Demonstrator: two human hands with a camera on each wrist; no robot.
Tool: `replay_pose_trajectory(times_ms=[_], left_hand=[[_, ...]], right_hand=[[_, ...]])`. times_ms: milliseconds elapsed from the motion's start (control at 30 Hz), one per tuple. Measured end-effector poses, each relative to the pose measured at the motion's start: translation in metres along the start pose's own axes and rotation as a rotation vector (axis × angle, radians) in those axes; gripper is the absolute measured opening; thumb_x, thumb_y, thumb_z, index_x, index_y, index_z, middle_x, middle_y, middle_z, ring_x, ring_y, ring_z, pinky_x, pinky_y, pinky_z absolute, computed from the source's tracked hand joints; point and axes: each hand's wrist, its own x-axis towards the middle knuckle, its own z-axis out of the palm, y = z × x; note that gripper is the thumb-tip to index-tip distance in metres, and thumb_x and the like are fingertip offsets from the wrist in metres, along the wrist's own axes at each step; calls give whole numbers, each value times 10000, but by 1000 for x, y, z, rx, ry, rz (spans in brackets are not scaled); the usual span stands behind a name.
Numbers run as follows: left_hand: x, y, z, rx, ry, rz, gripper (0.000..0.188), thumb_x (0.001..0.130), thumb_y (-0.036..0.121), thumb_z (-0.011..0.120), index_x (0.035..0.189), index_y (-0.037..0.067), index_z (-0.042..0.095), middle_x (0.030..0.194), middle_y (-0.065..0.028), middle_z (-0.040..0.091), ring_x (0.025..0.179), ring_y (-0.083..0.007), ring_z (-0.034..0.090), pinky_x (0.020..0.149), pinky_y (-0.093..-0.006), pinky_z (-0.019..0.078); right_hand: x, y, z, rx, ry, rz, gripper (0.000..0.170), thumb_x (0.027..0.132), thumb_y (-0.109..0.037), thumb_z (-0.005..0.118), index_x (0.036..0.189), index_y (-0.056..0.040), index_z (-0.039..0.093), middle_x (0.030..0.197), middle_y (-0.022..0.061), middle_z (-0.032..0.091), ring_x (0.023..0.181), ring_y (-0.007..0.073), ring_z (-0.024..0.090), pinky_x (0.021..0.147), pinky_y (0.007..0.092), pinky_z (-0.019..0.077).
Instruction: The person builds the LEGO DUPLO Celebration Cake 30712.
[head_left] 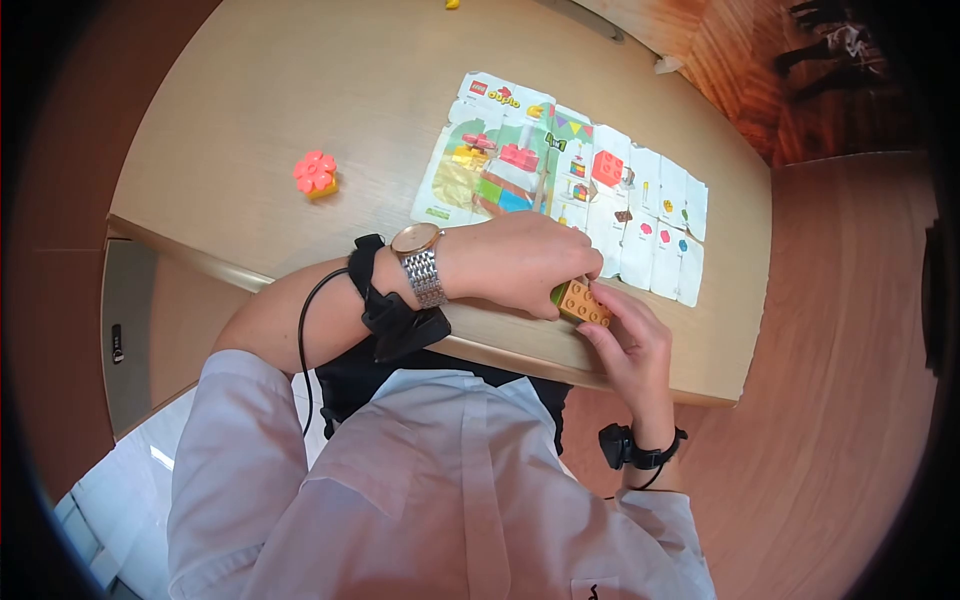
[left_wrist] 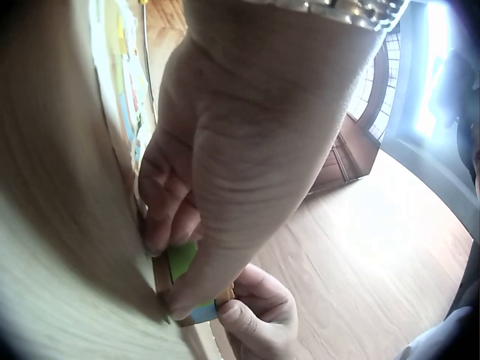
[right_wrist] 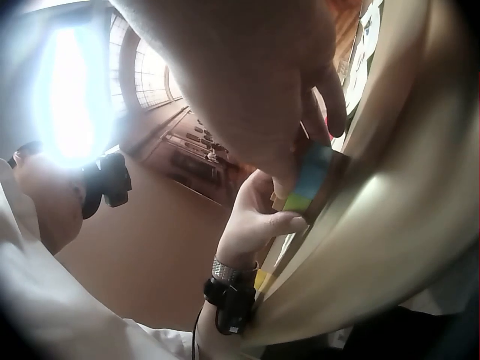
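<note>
Both hands hold a small stack of toy building bricks (head_left: pixel 583 302) low over the front edge of the table. On top is a tan studded brick; green (left_wrist: pixel 180 259) and blue (right_wrist: pixel 315 169) bricks lie under it, above a brown base. My left hand (head_left: pixel 520 262) reaches across from the left and grips the green end, its thumb along the near side. From the right, my right hand (head_left: pixel 637 345) pinches the other end between thumb and fingers. Fingers hide part of the stack.
A creased, unfolded instruction sheet (head_left: pixel 430 190) lies just beyond the hands. To the left, a pink flower piece (head_left: pixel 315 172) sits on a yellow brick. A small yellow piece (head_left: pixel 452 4) is at the far edge of the table (head_left: pixel 250 90).
</note>
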Motion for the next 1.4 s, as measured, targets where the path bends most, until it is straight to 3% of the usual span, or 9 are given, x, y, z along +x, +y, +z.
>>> replay_pose_trajectory(times_ms=[367, 533, 633, 700, 900, 1133, 1300, 1333, 1400], left_hand=[[-2, -1, 4, 57, 56, 61, 385, 824, 198, 789, 1154, 48, 661, 1075, -132, 693, 982, -354, 711, 802, -459, 565], [-3, 13, -10, 85, 7, -3, 327, 846, 292, 790, 1032, 46, 682, 1012, -120, 691, 951, -341, 709, 781, -456, 556], [-4, 9, -9, 49, 44, 45, 314, 850, 312, 793, 984, 51, 682, 991, -113, 688, 934, -340, 705, 765, -453, 550], [-3, 8, -8, 59, 33, 30, 310, 849, 311, 796, 983, 55, 683, 985, -110, 683, 926, -340, 703, 758, -452, 547], [-2, 7, -6, 67, 16, 15, 300, 848, 300, 800, 983, 61, 679, 984, -106, 665, 908, -340, 698, 741, -451, 537], [-4, 6, -5, 8, 25, -3, 342, 848, 312, 809, 1038, 73, 654, 1006, -105, 667, 905, -344, 697, 743, -456, 533], [-5, -1, -9, 1, -33, 23, 331, 856, 307, 798, 1069, 85, 675, 1030, -100, 674, 918, -340, 700, 763, -454, 541], [-4, -2, -9, 7, -61, 18, 328, 862, 305, 791, 1082, 88, 682, 1037, -99, 676, 922, -339, 702, 770, -453, 544], [-3, -3, -2, -5, -41, 26, 324, 860, 292, 784, 1089, 84, 686, 1031, -100, 673, 926, -338, 702, 775, -451, 548]], right_hand=[[-1, 1, 2, 80, 13, 79, 428, 844, -66, 869, 1255, -32, 756, 1245, 153, 764, 1118, 280, 743, 979, 370, 583], [-2, 5, 2, 117, 4, 86, 425, 847, -74, 867, 1253, -26, 749, 1267, 157, 755, 1145, 283, 732, 989, 378, 579], [0, 3, 2, 93, 27, -9, 433, 845, -84, 871, 1256, -26, 746, 1237, 157, 758, 1150, 288, 725, 982, 375, 580], [-1, -4, 2, 154, 140, 46, 423, 839, -92, 880, 1235, -20, 751, 1168, 146, 765, 1084, 280, 736, 940, 363, 588], [-3, 3, -3, 50, 41, 78, 350, 843, -82, 878, 1158, 7, 754, 1089, 140, 762, 944, 251, 733, 859, 348, 591], [-3, 11, -1, 184, 18, 142, 331, 849, -62, 868, 1150, 10, 748, 1089, 125, 756, 970, 222, 715, 888, 327, 574], [-15, 39, 9, 274, 42, 190, 428, 803, -85, 898, 1193, -8, 738, 1143, 128, 745, 1054, 232, 697, 934, 361, 562], [-15, 38, 10, 277, 43, 188, 428, 803, -85, 898, 1193, -8, 738, 1143, 128, 745, 1054, 232, 697, 934, 361, 562], [-13, 34, 11, 146, 70, -29, 488, 772, -92, 915, 1220, -26, 733, 1149, 129, 744, 1065, 268, 702, 933, 385, 566]])
